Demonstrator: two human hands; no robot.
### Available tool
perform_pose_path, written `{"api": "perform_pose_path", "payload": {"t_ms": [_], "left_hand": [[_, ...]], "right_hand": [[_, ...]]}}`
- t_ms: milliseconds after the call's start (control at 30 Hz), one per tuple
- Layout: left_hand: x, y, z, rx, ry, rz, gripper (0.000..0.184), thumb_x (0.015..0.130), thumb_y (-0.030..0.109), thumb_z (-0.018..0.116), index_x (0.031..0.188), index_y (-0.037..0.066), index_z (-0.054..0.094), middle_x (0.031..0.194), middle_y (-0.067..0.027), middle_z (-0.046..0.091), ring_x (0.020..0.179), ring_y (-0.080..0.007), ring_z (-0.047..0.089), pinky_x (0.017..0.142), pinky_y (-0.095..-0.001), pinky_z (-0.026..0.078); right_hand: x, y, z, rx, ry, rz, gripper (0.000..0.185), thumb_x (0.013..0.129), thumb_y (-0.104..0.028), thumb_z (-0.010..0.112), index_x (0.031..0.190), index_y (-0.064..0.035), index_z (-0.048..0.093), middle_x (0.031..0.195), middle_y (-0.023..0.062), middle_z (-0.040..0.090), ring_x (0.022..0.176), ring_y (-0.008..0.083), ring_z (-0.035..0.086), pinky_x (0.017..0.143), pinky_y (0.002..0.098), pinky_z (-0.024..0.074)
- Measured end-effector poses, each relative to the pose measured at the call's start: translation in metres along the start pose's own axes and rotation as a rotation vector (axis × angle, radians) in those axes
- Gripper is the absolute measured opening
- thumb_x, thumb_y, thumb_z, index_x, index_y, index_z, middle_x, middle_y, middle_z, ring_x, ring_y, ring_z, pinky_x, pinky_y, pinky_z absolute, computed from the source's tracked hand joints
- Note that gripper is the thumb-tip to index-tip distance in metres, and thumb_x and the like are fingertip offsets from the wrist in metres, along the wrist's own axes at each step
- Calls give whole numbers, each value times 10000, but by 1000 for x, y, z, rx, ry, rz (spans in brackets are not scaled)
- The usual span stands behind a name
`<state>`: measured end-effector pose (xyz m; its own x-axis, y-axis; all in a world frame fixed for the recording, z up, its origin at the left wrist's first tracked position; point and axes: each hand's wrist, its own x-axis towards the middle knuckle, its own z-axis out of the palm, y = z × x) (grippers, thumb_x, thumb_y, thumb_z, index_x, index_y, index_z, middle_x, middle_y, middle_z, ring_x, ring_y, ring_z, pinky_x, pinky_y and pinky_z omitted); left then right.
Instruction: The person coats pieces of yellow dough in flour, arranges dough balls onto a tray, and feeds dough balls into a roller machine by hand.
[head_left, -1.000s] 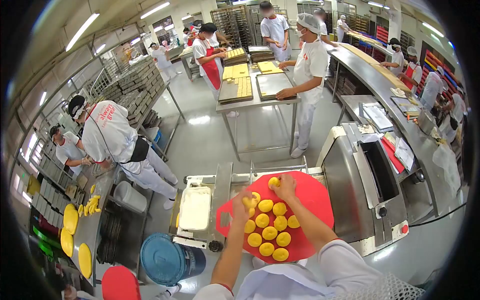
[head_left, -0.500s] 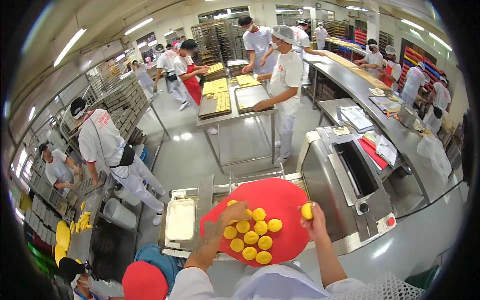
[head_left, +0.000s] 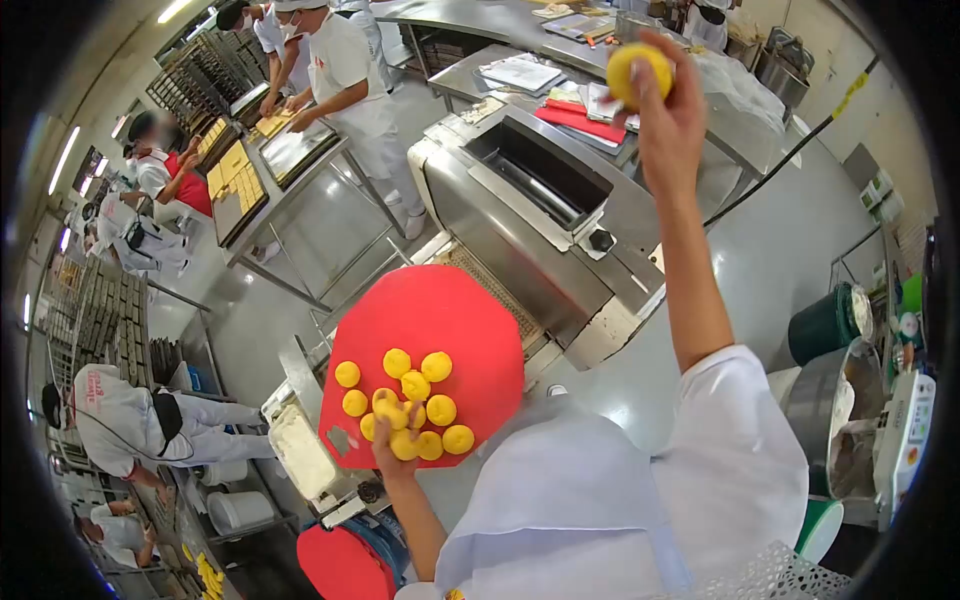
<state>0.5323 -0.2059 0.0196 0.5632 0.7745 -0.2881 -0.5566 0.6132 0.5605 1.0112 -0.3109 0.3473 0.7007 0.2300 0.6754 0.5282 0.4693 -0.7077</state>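
Yellow dough balls [head_left: 435, 366] cluster on the red board [head_left: 430, 312], left hand [head_left: 386, 438] in among them, its grip impossible to tell, while the right hand [head_left: 674, 105] clutches one ball [head_left: 630, 75] up high!

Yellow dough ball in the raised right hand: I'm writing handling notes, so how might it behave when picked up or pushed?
The yellow dough ball is probably light: the right hand holds it up alone. Its rounded outline suggests it may roll if pushed.
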Motion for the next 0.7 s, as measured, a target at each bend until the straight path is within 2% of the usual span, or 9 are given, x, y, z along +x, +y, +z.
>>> {"api": "perform_pose_path", "payload": {"t_ms": [67,167,300,333,400,433,500,600,700], "left_hand": [[-12,-11,26,80,-10,-6,533,1004,210,569,1485,103,365,1198,-120,600,1053,-311,663,598,-294,540],[-18,-20,73,239,-7,24,574,986,110,582,1504,80,334,1211,-147,600,965,-284,689,588,-280,558],[-4,-21,128,550,27,62,732,928,15,635,1553,79,260,1207,-168,605,883,-232,694,582,-288,584],[0,-22,140,685,7,106,764,913,2,649,1559,78,248,1206,-171,605,877,-228,694,589,-293,589],[7,-30,187,973,-5,251,834,880,-16,679,1571,76,221,1228,-172,599,898,-226,694,634,-313,600],[12,-35,211,1100,-37,345,857,869,-8,693,1575,78,215,1256,-170,590,930,-228,692,677,-328,600],[26,-49,245,1336,-119,575,891,853,15,715,1580,84,205,1291,-165,583,978,-233,687,759,-352,591],[36,-55,269,1546,-182,792,887,846,59,731,1575,82,225,1215,-152,630,962,-235,688,819,-364,569],[32,-46,271,1462,-135,447,710,886,134,710,1499,35,365,1001,-125,686,848,-220,690,768,-358,567]], "right_hand": [[26,-7,-2,11,69,-12,360,972,-110,654,1322,-59,594,1071,73,665,900,132,642,750,250,550],[48,52,14,-217,69,-314,351,1033,-300,557,1291,-62,574,1038,109,666,742,185,667,595,293,542],[-13,200,13,-728,-386,-117,621,905,-418,701,1317,26,566,1287,299,584,1217,467,538,1028,491,429],[-44,188,10,-777,-289,-257,590,917,-354,690,1360,10,547,1174,213,634,1138,376,604,987,396,473],[-113,136,14,-492,-337,208,572,891,-307,743,1356,-24,566,1123,166,674,1066,253,645,905,336,516],[-151,93,16,-280,-542,566,542,887,-254,750,1364,-63,574,1071,131,695,996,192,645,861,315,531],[-206,63,21,-149,-981,448,489,882,-215,745,1326,-60,609,1074,109,696,970,171,640,861,306,528],[-163,48,22,-194,-718,331,418,894,-168,724,1280,-32,639,1104,102,689,990,160,635,862,297,519],[-74,35,8,-266,-267,10,336,947,-82,641,1272,-1,641,1182,106,667,1038,176,624,874,298,505]]}}
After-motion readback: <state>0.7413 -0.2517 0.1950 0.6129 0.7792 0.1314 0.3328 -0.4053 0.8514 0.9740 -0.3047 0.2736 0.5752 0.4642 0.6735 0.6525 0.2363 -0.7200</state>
